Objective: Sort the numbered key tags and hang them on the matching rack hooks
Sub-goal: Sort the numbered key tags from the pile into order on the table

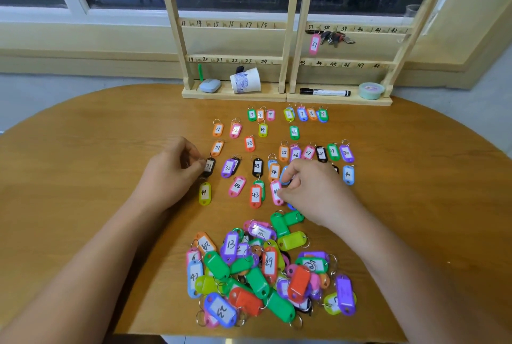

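Observation:
Numbered key tags lie in sorted rows across the middle of the wooden table. A loose heap of unsorted tags sits near the front edge. My left hand pinches the black tag 31 at the left end of a row. My right hand holds a blue tag in curled fingers, just above the pink tag beside tag 43. Two wooden racks with numbered hooks stand at the back; a pink tag 37 hangs there beside a bunch of keys.
On the rack bases rest a tipped paper cup, a grey oval object, a green pen, a black marker and a round green tub. A window is behind the racks.

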Demonstrator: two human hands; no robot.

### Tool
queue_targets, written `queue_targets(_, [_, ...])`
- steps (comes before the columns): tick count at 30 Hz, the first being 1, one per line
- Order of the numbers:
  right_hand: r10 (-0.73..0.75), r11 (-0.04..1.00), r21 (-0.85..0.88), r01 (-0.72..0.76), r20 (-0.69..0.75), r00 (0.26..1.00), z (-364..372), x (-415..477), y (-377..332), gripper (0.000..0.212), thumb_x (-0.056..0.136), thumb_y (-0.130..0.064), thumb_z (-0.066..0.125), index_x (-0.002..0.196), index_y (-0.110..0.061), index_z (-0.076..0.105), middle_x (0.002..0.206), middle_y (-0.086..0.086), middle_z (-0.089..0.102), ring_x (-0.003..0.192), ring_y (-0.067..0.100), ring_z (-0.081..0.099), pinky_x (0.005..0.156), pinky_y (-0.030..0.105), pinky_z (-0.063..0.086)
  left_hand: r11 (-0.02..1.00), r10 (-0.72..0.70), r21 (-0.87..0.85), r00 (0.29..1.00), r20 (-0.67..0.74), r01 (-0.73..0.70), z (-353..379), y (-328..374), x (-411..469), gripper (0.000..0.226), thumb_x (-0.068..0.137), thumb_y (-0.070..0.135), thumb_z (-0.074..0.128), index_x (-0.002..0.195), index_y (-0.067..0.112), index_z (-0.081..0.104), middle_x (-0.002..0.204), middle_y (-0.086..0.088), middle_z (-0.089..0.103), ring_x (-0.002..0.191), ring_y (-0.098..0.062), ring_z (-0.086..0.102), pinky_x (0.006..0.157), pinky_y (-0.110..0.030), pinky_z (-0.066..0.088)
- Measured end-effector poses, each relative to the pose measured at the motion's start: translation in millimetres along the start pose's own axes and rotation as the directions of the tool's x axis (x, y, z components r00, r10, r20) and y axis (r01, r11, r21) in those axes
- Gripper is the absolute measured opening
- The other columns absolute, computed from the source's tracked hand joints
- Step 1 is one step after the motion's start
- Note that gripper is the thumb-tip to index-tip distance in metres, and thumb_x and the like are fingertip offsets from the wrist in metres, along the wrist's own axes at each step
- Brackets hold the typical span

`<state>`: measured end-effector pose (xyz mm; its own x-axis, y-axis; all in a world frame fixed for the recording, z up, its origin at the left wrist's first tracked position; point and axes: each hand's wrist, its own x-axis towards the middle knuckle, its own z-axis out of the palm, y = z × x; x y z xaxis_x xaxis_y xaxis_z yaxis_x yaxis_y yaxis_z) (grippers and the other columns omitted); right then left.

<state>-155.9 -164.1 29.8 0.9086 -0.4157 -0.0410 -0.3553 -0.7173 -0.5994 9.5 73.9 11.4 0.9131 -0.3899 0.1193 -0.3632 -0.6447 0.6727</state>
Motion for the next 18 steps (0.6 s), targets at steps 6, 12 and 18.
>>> queue_targets(6, [-0.032, 0.995, 0.096, 0.036, -0.038, 0.999, -17.4, -17.0, 17.7, 0.013, 0.096, -0.03, 0.073, 0.084, -0.031, 0.07, 0.068, -0.015, 0.066, 0.064, 0.002, 0.061, 0.059, 0.024, 0.044, 0.995, 0.063, -0.074, 0.997, 0.04, -0.06, -14.0, 4.3, -38.5, 0.011, 0.095, 0.03, 0.077, 0.094, 0.031, 0.066, 0.087, 0.013, 0.071, 0.08, -0.009, 0.064, 0.071, -0.034, 0.051])
queue_targets(12, [-0.128, 0.978, 0.167, 0.122, 0.022, 0.992, -30.8, -59.9, 44.5, 0.012, 0.094, -0.024, 0.076, 0.085, -0.031, 0.074, 0.076, -0.008, 0.065, 0.06, 0.011, 0.05, 0.058, 0.03, 0.046, 0.991, 0.122, -0.078, 0.97, 0.212, -0.108, -22.2, -0.5, -79.7, 0.011, 0.093, 0.032, 0.082, 0.1, 0.029, 0.074, 0.084, 0.011, 0.07, 0.069, -0.008, 0.059, 0.063, -0.016, 0.045])
queue_targets(18, [-0.186, 0.975, 0.137, 0.173, 0.094, 0.978, -37.5, -105.7, 63.3, 0.015, 0.091, -0.023, 0.083, 0.091, -0.036, 0.076, 0.091, -0.013, 0.066, 0.079, 0.012, 0.06, 0.065, 0.015, 0.043, 0.986, 0.165, -0.086, 0.936, 0.31, -0.145, -38.6, -10.9, -111.9, 0.028, 0.086, 0.042, 0.084, 0.112, 0.04, 0.074, 0.099, 0.004, 0.073, 0.089, -0.015, 0.067, 0.079, -0.03, 0.052])
